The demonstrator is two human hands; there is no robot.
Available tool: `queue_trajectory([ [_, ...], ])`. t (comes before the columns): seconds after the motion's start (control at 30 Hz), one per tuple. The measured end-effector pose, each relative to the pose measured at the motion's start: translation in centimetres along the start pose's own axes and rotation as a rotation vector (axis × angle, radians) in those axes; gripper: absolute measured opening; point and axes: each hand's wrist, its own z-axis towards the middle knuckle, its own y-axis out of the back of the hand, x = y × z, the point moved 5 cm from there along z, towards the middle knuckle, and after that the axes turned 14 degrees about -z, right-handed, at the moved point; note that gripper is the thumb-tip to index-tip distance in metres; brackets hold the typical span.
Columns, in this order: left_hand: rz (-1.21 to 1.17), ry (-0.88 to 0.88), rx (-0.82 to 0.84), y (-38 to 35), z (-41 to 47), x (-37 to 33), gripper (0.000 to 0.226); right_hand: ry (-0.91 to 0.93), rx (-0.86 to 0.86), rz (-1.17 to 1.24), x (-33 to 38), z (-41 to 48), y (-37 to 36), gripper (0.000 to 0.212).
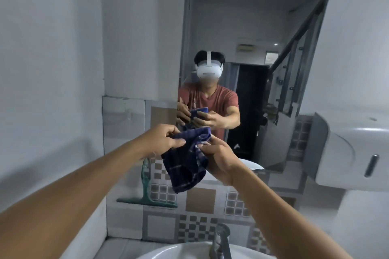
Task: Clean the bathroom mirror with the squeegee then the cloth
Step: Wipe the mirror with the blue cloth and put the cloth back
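A dark blue checked cloth [186, 162] hangs between both my hands in front of the lower part of the mirror [252, 27]. My left hand [162, 140] pinches its upper left edge. Gripping the upper right edge is my right hand [219, 161]. The cloth droops in loose folds, apart from the glass. A green squeegee [147, 193] stands against the tiled wall below the mirror's left corner, blade down, with neither hand on it. The mirror reflects a person holding the cloth.
A white sink [179, 251] with a chrome tap [221, 242] sits at the bottom middle. A white paper dispenser [347, 153] juts from the wall on the right. Patterned tiles [200, 202] cover the wall under the mirror. A white wall stands close on the left.
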Motion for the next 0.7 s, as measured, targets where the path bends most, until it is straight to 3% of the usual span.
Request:
queue_trajectory([
  [0.13,0.088,-0.037,-0.087,2.4,-1.0,-2.2,0.011,-0.038,0.014,-0.041,2.1,0.5,-1.1,0.055],
  [0.23,0.168,-0.060,-0.127,4.6,-1.7,-3.4,0.011,0.054,-0.025,-0.283,4.2,1.2,-2.6,0.031],
  [0.43,0.130,0.001,-0.120,9.7,-3.0,-2.1,0.016,0.181,-0.208,-0.658,5.7,3.6,-6.2,0.015],
  [0.6,0.040,0.038,-0.193,13.7,-3.2,0.2,0.025,0.226,-0.206,-0.746,4.9,7.1,-9.2,0.030],
  [0.7,0.122,-0.043,-0.303,16.3,-2.3,0.4,0.021,0.285,-0.200,-0.804,5.5,9.3,-10.7,0.032],
])
